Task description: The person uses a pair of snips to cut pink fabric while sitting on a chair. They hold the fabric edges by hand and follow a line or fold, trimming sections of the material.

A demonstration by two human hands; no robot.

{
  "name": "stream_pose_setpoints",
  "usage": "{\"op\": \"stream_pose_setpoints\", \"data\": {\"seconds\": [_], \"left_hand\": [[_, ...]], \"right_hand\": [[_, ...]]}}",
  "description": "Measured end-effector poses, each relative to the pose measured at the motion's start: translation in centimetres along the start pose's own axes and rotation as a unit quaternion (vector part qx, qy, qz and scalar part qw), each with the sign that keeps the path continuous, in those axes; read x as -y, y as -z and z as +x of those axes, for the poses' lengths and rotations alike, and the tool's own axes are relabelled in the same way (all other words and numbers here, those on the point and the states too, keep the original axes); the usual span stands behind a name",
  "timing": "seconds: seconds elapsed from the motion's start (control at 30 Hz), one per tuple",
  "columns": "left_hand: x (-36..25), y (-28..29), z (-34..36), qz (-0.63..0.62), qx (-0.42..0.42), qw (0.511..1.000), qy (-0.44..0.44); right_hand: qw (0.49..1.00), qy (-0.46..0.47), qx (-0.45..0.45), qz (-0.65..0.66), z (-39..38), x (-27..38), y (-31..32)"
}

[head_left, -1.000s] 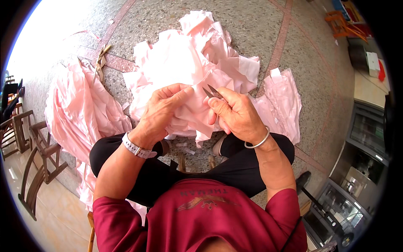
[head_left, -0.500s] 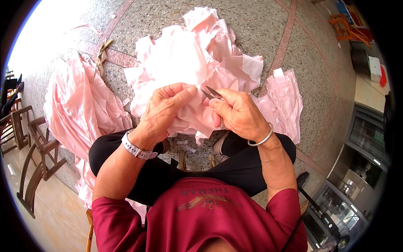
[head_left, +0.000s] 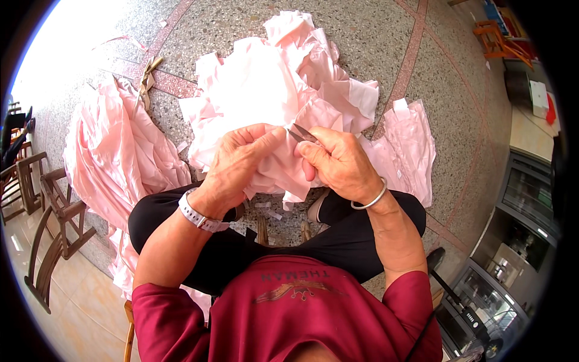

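Cloth in hand: a pale pink piece of thin woven fabric (head_left: 283,169), held up over the lap, between the two hands and in front of the crossed legs in black trousers (head_left: 241,241).
Tool: small grey metal thread snips (head_left: 301,134), their tips pointing up and left at the top edge of the pink piece, just beside the left fingertips.
Left hand (head_left: 238,163): fingers curled and pressed together, pinching the cloth's edge; a white wristwatch (head_left: 199,214) sits on the wrist.
Right hand (head_left: 338,163): closed round the snips, thumb on top; a silver bangle (head_left: 369,199) on the wrist.
Step in hand: by the look of it, trimming along the held edge.
Next move calls for: keeping the edge taut and the fingertips clear of the blades.
Behind the hands: a heap of similar pink pieces (head_left: 271,78) on the speckled terrazzo floor (head_left: 374,48).
Left of it: a longer pink pile (head_left: 114,151).
Right of it: a folded pink stack (head_left: 410,145).
Far left: wooden chairs (head_left: 48,205).
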State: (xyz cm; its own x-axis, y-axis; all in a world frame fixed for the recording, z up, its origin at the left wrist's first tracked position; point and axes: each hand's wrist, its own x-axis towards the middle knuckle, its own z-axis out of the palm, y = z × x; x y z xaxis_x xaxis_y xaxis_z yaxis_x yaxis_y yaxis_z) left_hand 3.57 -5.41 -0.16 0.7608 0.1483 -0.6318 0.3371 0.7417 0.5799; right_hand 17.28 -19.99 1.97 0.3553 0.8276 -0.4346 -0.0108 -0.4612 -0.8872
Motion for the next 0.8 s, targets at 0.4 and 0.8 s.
{"op": "stream_pose_setpoints", "data": {"seconds": [0.4,0.8], "left_hand": [[-0.9,0.6,-0.3,0.142,0.039,0.986,-0.079],[-0.7,0.6,-0.3,0.095,0.036,0.995,-0.021]], "right_hand": [[0.990,0.067,-0.029,0.118,1.4,0.2,2.4],[0.995,0.074,-0.002,0.061,1.5,-0.6,1.2]]}}
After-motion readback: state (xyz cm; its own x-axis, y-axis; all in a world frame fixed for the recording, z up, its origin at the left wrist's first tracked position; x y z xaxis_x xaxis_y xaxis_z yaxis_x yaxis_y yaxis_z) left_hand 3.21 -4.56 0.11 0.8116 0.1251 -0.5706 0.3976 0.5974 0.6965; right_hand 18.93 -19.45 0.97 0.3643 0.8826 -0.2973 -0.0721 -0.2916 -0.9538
